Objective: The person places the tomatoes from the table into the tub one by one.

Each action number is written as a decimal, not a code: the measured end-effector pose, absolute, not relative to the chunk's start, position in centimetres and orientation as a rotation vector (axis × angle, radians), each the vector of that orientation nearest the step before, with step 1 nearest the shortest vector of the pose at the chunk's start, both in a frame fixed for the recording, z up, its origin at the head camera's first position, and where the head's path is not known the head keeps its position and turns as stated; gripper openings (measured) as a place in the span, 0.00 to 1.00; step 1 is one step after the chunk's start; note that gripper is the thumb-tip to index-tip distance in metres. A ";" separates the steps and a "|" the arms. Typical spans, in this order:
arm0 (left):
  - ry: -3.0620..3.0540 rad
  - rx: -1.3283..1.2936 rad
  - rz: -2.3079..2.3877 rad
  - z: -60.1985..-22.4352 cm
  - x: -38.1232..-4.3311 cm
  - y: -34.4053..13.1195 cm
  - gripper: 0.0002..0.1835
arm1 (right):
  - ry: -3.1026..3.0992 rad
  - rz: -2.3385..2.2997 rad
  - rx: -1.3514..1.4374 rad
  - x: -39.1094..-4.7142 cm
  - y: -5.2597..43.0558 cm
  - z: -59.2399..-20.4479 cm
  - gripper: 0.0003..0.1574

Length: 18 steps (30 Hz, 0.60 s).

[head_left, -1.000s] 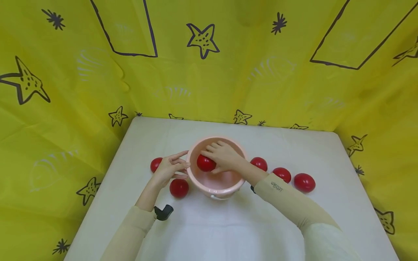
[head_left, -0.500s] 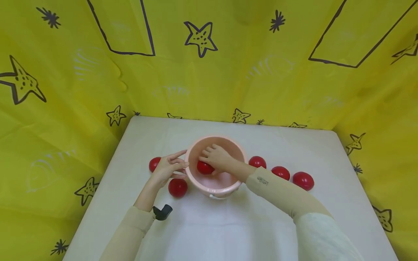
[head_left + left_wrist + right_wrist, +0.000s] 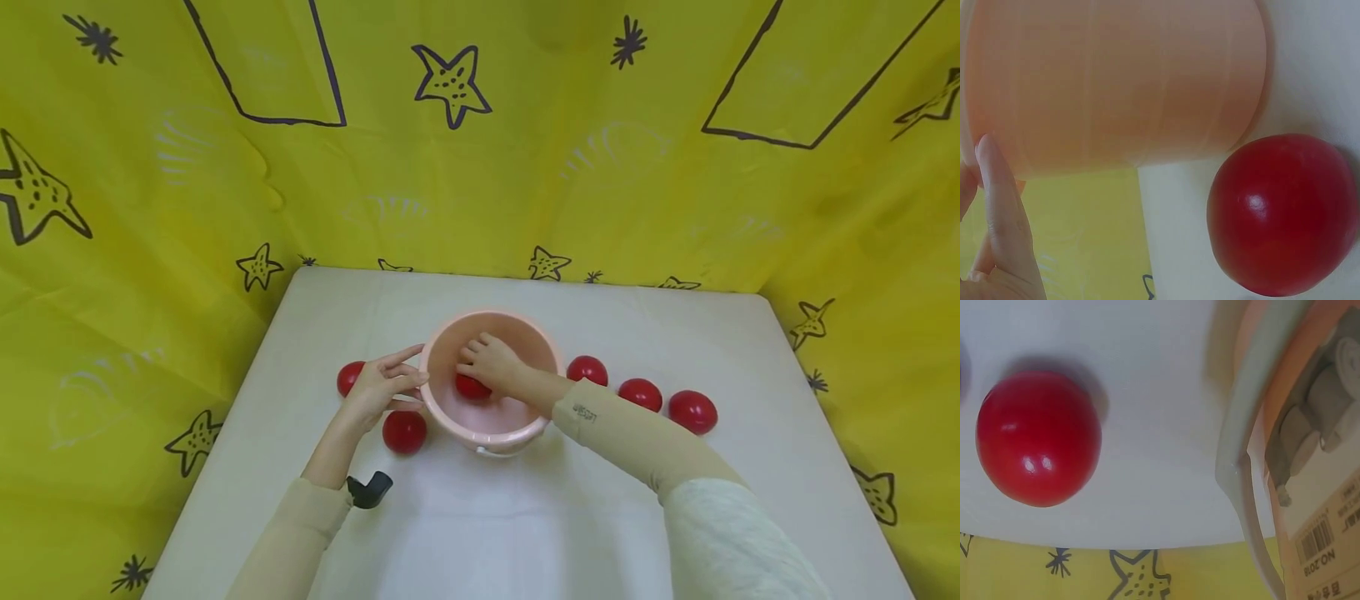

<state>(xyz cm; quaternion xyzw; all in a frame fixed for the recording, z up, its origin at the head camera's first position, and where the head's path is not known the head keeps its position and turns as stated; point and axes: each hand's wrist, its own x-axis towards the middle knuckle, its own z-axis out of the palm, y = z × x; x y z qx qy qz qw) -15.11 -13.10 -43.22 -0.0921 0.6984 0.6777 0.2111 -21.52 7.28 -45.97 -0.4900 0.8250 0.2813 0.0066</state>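
Observation:
A pink bucket (image 3: 555,342) stands upright on the table, its wall filling much of the left wrist view. My right hand (image 3: 495,367) reaches down inside it, fingers curled over a glossy, tomato-like red ball (image 3: 472,387) low in the bucket. My left hand (image 3: 381,387) is at the bucket's left rim, fingers fairly straight and spread, fingertips touching the rim and outer wall. One red ball (image 3: 349,378) lies partly hidden behind that hand, and another (image 3: 405,432) lies just in front of it. The right wrist view shows the bucket's pale handle (image 3: 1244,425) hanging down, not the right hand.
To the bucket's right, several red balls lie in a row: one close by (image 3: 587,370), one partly behind the right sleeve (image 3: 641,394), one farther out (image 3: 693,412). The white table (image 3: 480,533) is bordered by a yellow curtain (image 3: 480,183) with star drawings.
My right hand has moved lower into the bucket with the red ball, and its forearm has followed leftward. My left hand keeps its place at the rim. The whole view has shifted slightly.

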 end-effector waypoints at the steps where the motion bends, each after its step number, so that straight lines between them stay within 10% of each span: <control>1: 1.942 -0.260 1.883 -43.2 -15.1 -13.1 0.30 | 2.578 0.891 -1.531 -21.5 7.2 -46.0 0.43; 18: 1.938 -0.212 1.900 -43.1 -14.8 -13.2 0.29 | 2.653 0.608 -1.437 -21.4 7.6 -44.3 0.37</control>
